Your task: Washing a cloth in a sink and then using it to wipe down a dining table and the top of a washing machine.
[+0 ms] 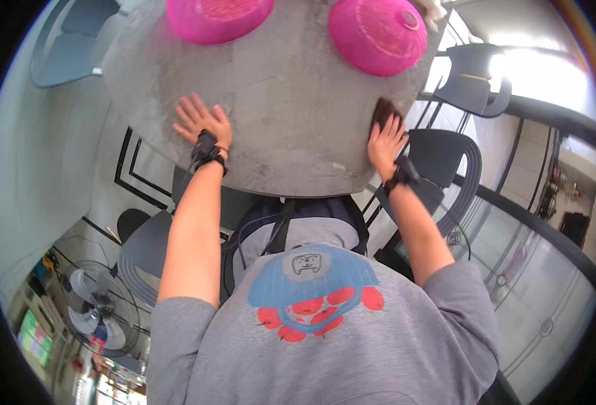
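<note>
My left hand (206, 123) lies palm down with its fingers apart on the grey round table (282, 116), left of the middle, holding nothing. Near the table's right edge, my right hand (387, 144) presses on a dark brown cloth or pad (385, 112), its fingers over the near part of it. Whether the fingers grip it or only rest on it is hard to tell. Both wrists wear black strapped devices. Beyond my hands stand two bright pink mesh domes, one (217, 17) at the far left and one (379, 38) with a ring on top at the far right.
Grey chairs stand around the table, one (432, 157) close by my right wrist and one (472, 78) farther right. Another chair (148, 243) is at the lower left, beside a standing fan (103, 309). A pale crumpled item (433, 12) lies at the table's far right edge.
</note>
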Demonstrator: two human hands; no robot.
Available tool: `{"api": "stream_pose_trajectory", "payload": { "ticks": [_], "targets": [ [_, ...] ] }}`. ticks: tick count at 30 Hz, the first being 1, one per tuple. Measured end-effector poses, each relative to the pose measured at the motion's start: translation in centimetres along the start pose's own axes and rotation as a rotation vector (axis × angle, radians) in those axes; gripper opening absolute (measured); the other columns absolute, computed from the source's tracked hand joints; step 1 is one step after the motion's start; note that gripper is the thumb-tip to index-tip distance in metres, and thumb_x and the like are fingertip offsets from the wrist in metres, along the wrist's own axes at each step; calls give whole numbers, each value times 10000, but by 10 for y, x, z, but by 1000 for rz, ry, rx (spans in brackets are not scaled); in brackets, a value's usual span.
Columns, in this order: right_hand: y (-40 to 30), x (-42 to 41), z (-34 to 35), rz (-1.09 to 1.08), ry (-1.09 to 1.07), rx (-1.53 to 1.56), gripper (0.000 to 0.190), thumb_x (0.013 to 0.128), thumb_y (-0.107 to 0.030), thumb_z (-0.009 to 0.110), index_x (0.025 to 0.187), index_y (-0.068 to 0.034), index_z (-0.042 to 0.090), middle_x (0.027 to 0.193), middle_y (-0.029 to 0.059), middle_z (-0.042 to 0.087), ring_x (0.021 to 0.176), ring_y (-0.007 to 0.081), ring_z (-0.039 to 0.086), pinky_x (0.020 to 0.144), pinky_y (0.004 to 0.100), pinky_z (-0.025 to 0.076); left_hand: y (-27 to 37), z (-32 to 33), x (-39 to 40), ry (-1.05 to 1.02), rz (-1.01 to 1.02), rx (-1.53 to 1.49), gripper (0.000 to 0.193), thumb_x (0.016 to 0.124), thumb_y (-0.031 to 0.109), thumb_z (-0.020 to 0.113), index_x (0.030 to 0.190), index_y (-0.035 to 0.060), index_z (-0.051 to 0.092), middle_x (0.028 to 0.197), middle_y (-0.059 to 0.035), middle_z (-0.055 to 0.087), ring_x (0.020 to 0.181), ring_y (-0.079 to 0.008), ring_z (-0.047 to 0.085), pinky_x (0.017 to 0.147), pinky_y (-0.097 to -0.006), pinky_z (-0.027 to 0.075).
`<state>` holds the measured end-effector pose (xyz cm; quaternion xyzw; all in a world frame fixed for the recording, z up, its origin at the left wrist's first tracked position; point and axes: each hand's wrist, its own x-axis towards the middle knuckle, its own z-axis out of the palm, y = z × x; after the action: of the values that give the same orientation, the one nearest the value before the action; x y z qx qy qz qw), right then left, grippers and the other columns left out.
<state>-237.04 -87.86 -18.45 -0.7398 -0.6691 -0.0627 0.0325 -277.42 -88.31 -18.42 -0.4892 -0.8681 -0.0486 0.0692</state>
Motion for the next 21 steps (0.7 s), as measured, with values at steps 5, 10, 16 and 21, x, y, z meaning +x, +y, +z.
{"api": "stream_pose_trajectory", "payload": {
  "ticks": [5,10,16,21],
  "targets": [
    [-85,-92,-45,-354,-280,64,636,865,-339,489,1355,18,299,1412,213,270,1334,420,158,1047,590,116,0,-6,-2,-19,25,-82,646,879,380,402,1424,88,213,1468,-170,200,1348,-351,191,1049,-591,140],
    [-159,-24,-49,-596,-193,219,590,853,-316,516,1322,-4,342,1366,192,325,1321,393,196,1044,586,128,2,-13,-2,-43,12,-102,642,875,366,420,1424,97,223,1473,-163,189,1350,-352,188,1054,-589,133],
    [-217,122,-14,-549,105,192,567,857,-328,496,1316,-22,366,1342,172,372,1272,388,292,1016,591,202,6,-20,0,-104,3,-88,653,864,359,437,1426,103,223,1479,-153,177,1351,-353,182,1055,-586,132],
    [-252,210,14,-486,167,172,571,869,-350,454,1329,-27,356,1361,161,362,1279,378,282,1025,581,197,2,-20,-2,-145,-9,-87,657,863,352,437,1428,105,209,1487,-142,151,1353,-353,172,1054,-589,125]
  ]
}}
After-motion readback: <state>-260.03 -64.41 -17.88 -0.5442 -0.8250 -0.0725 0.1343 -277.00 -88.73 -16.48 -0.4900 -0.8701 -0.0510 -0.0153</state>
